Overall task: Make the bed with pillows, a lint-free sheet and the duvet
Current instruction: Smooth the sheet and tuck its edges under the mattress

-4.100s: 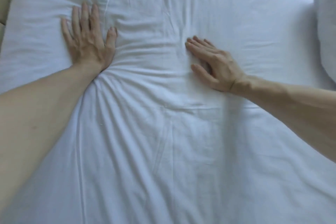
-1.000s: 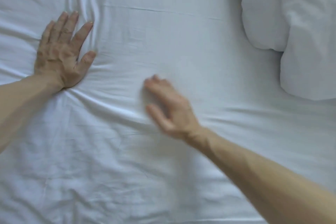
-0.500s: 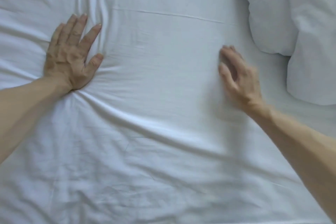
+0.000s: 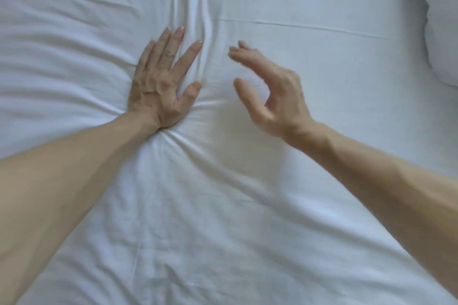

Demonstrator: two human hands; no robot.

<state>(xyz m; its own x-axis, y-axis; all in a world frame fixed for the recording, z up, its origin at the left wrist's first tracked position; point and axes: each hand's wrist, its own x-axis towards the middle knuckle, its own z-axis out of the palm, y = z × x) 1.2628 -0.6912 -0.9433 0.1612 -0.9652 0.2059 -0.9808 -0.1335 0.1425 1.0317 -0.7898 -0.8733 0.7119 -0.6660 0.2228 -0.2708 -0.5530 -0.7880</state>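
A white sheet (image 4: 309, 205) covers the whole bed and fills the view. My left hand (image 4: 162, 82) lies flat on it with fingers spread, pressing down; creases fan out from under the palm and a bunch of folds (image 4: 200, 7) runs away past the fingertips. My right hand (image 4: 270, 89) hovers just above the sheet a little to the right, blurred, fingers curved and apart, holding nothing. A white pillow (image 4: 441, 32) shows at the upper right edge, only partly in view.
A long straight crease (image 4: 309, 26) crosses the sheet from the folds toward the pillow. Wrinkles spread across the left side (image 4: 62, 44). No bed edge, duvet or floor is visible.
My right hand has swept back left from near the pillow to beside my left hand and lifted off the sheet. The view has shifted left, so less pillow shows.
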